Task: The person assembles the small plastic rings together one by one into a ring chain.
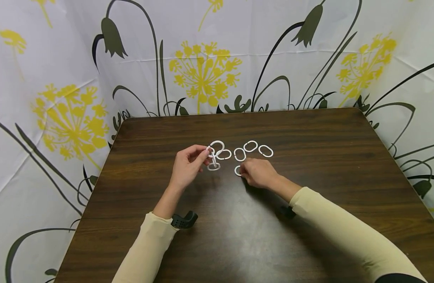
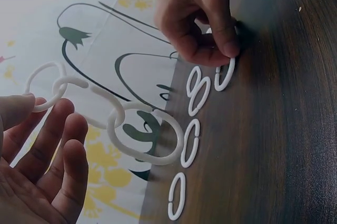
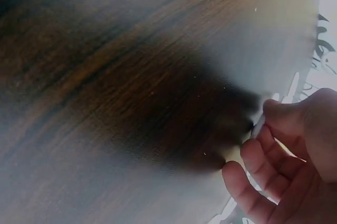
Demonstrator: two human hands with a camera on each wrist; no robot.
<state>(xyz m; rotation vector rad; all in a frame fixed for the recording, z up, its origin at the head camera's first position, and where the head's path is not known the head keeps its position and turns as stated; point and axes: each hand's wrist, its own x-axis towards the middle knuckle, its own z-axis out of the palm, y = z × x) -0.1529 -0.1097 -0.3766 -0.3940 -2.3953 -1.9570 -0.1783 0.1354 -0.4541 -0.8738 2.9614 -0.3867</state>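
Observation:
A short chain of white oval plastic links [image 2: 152, 160] dangles from my left hand [image 1: 186, 165], which pinches the uppermost link [image 2: 50, 64] between thumb and fingers. The hooked-together links hang a little above the table. My right hand [image 1: 258, 173] is low over the tabletop, and its thumb and fingertips pinch another white link [image 1: 236, 171]. That link is partly covered by the fingers; the right wrist view shows only its edge [image 3: 257, 128]. Behind the hands, several loose white links lie flat, one link [image 1: 234, 154] just beyond the right fingers.
All this is on a dark wood-grain table [image 1: 309, 133]. Farther right lies a single link [image 1: 259, 149]. Close behind the left hand are more links [image 1: 230, 154]. A white curtain [image 1: 266, 23] with yellow and green plant prints hangs behind the table and at its sides.

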